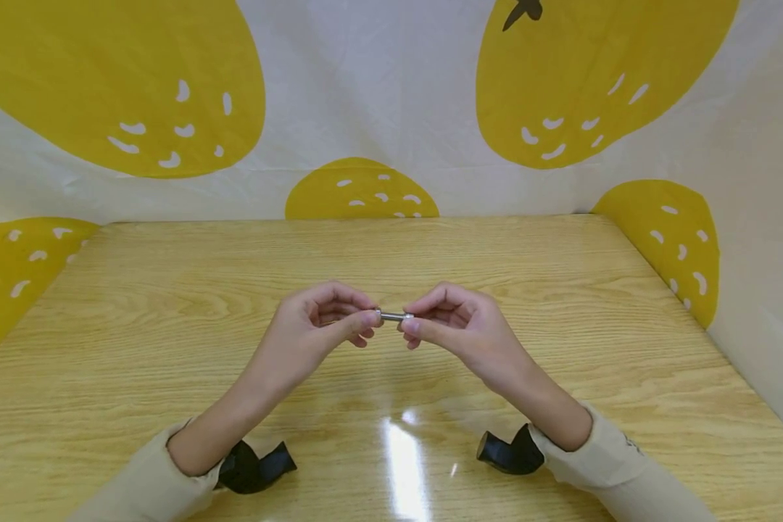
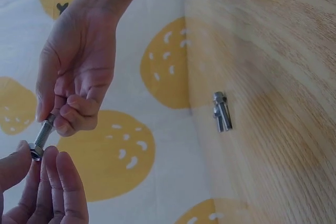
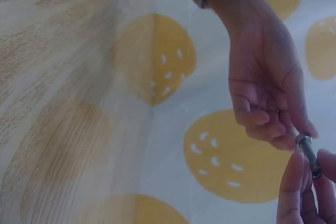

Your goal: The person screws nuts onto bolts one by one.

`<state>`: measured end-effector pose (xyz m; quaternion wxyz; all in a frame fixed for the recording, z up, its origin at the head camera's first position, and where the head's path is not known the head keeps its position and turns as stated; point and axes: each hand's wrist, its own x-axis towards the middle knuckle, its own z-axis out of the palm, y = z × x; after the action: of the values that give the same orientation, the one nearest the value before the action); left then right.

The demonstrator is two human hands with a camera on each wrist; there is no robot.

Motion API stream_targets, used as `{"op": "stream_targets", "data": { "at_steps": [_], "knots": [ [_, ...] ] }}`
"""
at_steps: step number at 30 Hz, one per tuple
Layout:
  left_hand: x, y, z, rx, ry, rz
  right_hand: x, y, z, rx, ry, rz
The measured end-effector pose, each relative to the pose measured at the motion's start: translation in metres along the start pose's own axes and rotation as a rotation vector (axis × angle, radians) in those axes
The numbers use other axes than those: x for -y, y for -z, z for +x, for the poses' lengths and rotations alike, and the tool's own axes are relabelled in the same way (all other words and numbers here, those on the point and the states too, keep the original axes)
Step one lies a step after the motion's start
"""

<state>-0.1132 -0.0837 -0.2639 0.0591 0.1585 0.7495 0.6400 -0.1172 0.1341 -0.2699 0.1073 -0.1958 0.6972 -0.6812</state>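
Observation:
A silver threaded bolt is held level between both hands above the table. My left hand pinches its left end between thumb and fingertips. In the left wrist view, a hex-shaped piece like a nut shows at that end of the bolt. The right hand pinches the opposite end the same way. In the right wrist view, fingertips of both hands partly cover the ends of the bolt, and the right hand is cut off by the frame edge.
A wood-grain table lies below, with a white cloth patterned in yellow behind and beside it. In the left wrist view, a small group of metal hardware lies on the wood. A black device is strapped at each sleeve cuff.

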Motion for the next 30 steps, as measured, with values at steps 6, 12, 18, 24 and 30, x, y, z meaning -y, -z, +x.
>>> {"op": "stream_targets", "data": {
  "at_steps": [6, 12, 18, 24, 30],
  "knots": [
    [0.0013, 0.0004, -0.0018, 0.03, -0.053, -0.053, 0.0013, -0.0002, 0.0001, 0.006, 0.007, 0.006],
    [0.0024, 0.0024, -0.0035, 0.058, -0.034, -0.034, 0.0015, -0.0014, 0.0009, 0.013, 0.006, 0.009],
    [0.0024, 0.0023, -0.0023, 0.055, 0.003, 0.033, 0.0014, -0.0035, 0.002, 0.021, 0.01, 0.006],
    [-0.001, 0.0006, -0.005, 0.031, -0.046, 0.061, 0.0016, -0.0033, 0.0022, 0.032, 0.004, -0.011],
    [0.0005, 0.0006, -0.0067, 0.04, -0.137, 0.098, 0.0017, -0.0032, 0.0017, 0.029, -0.004, -0.021]
  ]
}}
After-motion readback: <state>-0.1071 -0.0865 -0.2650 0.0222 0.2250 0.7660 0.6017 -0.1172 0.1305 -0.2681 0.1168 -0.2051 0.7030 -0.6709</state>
